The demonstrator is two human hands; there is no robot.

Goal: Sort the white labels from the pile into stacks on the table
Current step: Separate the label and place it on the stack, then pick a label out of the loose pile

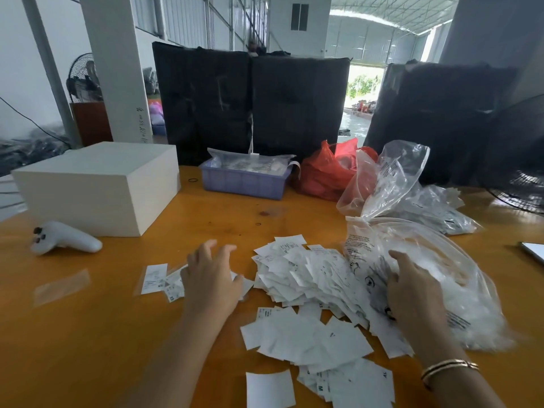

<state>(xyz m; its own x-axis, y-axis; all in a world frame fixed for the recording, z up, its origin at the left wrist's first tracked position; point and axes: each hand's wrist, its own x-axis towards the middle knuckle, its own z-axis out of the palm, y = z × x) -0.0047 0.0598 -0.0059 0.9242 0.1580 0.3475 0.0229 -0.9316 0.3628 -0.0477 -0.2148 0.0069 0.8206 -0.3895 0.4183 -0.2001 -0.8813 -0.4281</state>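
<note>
A loose pile of white labels point(306, 278) spreads across the middle of the orange table point(88, 334). More labels lie nearer me in a flatter heap point(309, 337). A few labels point(154, 278) lie apart at the left. My left hand point(210, 278) hovers flat over those left labels, fingers spread and straight. My right hand point(412, 293) rests on a clear plastic bag point(441, 275) at the pile's right edge, fingers loosely bent; whether it holds any label is hidden.
A white box point(97, 187) and a white controller point(64, 238) sit at the left. A purple tray point(244, 179), a red bag point(329, 172) and more clear bags point(391, 178) stand behind. A fan point(524, 178) is at far right.
</note>
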